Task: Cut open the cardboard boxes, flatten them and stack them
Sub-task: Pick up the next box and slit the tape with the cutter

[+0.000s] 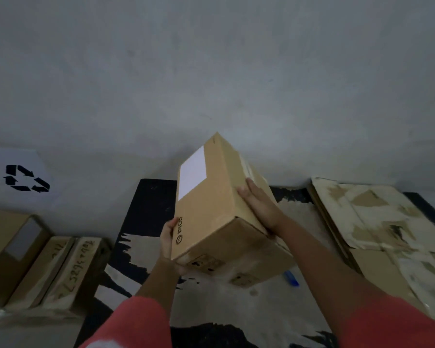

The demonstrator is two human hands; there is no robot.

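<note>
**Lifted clear**

I held the closed cardboard box (211, 197) tilted above the worn black mat (151, 202) (white label (192, 172) on its upper face). My left hand (167, 241) gripped its lower near corner, thumb curled onto the face; my right hand (259, 207) pressed flat against its right side, fingers straight. Flattened cardboard (377, 222) lay to the right.

We have a single view, from a wide-angle camera worn on the person's head; it faces forward and down, close above the box (211, 209), and the wall (211, 71) fills its upper half
</note>
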